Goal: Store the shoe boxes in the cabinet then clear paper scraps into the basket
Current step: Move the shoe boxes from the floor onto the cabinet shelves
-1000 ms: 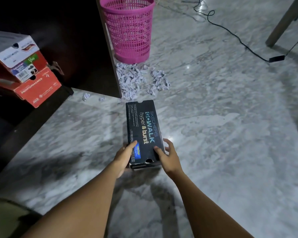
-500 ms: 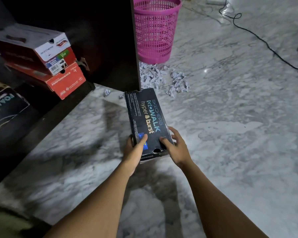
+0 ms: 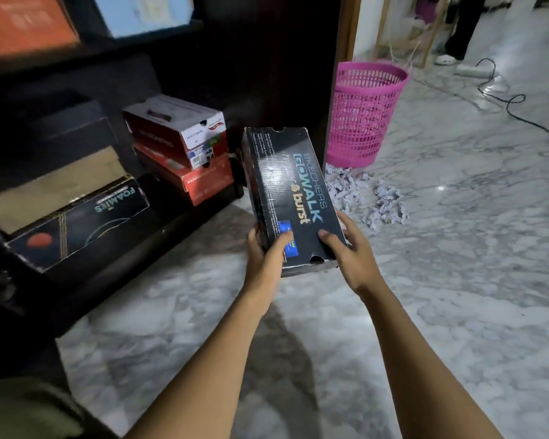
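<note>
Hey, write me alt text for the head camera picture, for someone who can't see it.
The left hand and right hand hold a black shoe box by its near end above a marble floor, in front of a dark cabinet with other shoe boxes inside. To the right stands a pink basket, with crumpled paper scraps on the floor by it.

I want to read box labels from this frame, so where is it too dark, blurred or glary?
In the head view, the dark wooden cabinet interior is dim, the orange box on its upper shelf is blurred, glare washes out some lettering on the black cardboard shoe box, and a small glint marks the white marble floor.
</note>
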`<act>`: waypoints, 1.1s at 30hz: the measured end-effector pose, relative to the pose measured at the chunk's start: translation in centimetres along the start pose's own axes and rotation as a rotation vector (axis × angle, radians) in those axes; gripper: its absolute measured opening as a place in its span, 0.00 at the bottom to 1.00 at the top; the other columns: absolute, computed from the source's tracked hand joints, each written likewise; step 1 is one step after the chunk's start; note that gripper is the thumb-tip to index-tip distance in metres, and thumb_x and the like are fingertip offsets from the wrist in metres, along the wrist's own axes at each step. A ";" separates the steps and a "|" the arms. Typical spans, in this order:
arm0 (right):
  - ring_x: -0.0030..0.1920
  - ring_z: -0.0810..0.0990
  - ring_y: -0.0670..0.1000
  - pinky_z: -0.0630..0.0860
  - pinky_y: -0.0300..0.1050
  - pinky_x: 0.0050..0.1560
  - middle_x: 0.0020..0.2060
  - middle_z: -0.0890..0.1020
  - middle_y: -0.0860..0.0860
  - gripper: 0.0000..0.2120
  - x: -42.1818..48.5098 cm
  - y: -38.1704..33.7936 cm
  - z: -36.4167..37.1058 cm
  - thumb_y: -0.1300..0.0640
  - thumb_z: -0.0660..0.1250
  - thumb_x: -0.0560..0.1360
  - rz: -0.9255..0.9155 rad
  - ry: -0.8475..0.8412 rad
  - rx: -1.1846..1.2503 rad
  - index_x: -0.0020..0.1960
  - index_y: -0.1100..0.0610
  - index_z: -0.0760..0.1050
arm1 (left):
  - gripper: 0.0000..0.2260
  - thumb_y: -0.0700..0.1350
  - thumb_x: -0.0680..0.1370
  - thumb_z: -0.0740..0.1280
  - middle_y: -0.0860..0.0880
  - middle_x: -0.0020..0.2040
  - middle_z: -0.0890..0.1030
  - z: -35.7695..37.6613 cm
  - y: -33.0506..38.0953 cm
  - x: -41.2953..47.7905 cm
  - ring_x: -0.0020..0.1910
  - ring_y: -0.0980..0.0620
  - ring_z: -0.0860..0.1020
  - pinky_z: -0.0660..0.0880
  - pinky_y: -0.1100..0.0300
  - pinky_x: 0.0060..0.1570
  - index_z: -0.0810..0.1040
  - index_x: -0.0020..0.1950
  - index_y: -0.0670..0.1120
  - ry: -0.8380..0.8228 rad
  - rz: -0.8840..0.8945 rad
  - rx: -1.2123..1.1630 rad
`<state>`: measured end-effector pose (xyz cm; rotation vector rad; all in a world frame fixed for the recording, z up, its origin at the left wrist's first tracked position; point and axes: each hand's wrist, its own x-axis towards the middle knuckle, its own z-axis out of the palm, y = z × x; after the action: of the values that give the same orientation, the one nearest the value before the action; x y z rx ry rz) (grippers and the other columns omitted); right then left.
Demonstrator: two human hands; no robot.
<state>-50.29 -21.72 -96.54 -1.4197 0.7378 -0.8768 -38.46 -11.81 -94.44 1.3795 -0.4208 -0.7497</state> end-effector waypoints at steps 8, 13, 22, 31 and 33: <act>0.55 0.82 0.42 0.77 0.33 0.50 0.58 0.83 0.45 0.19 4.4 -10.4 1.2 0.59 0.67 0.79 -0.273 -0.074 -0.063 0.69 0.50 0.75 | 0.28 0.55 0.73 0.70 0.54 0.66 0.79 1.0 9.4 1.5 0.64 0.50 0.78 0.72 0.43 0.66 0.68 0.72 0.59 -0.007 0.248 -0.069; 0.56 0.82 0.43 0.77 0.33 0.48 0.61 0.81 0.45 0.28 6.7 -17.5 1.4 0.47 0.70 0.74 -0.428 -0.133 -0.134 0.73 0.46 0.69 | 0.28 0.64 0.68 0.68 0.60 0.64 0.79 1.8 16.9 2.2 0.63 0.50 0.78 0.72 0.42 0.66 0.68 0.68 0.69 -0.024 0.329 -0.041; 0.58 0.82 0.44 0.78 0.37 0.56 0.58 0.83 0.48 0.26 9.4 -29.3 5.0 0.46 0.71 0.72 -0.673 -0.043 -0.029 0.68 0.54 0.74 | 0.33 0.66 0.58 0.69 0.51 0.62 0.79 3.9 31.1 3.2 0.53 0.44 0.82 0.79 0.43 0.55 0.70 0.64 0.71 0.096 0.311 -0.180; 0.41 0.77 0.36 0.74 0.31 0.43 0.44 0.74 0.44 0.18 16.2 -38.2 10.8 0.50 0.70 0.77 -0.805 0.164 0.045 0.59 0.57 0.66 | 0.40 0.63 0.54 0.72 0.53 0.76 0.53 4.6 43.4 8.1 0.63 0.39 0.77 0.76 0.39 0.55 0.65 0.66 0.72 0.133 0.310 -0.238; 0.39 0.76 0.34 0.73 0.30 0.41 0.43 0.74 0.43 0.17 18.4 -39.9 11.7 0.50 0.68 0.78 -0.811 0.172 0.025 0.59 0.56 0.66 | 0.40 0.63 0.55 0.71 0.50 0.74 0.56 4.8 45.4 9.6 0.61 0.41 0.78 0.78 0.42 0.55 0.66 0.67 0.68 0.145 0.311 -0.200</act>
<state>-33.79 -29.74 -54.94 -1.6510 0.2455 -1.6365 -24.50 -21.20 -50.91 1.1382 -0.4224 -0.4212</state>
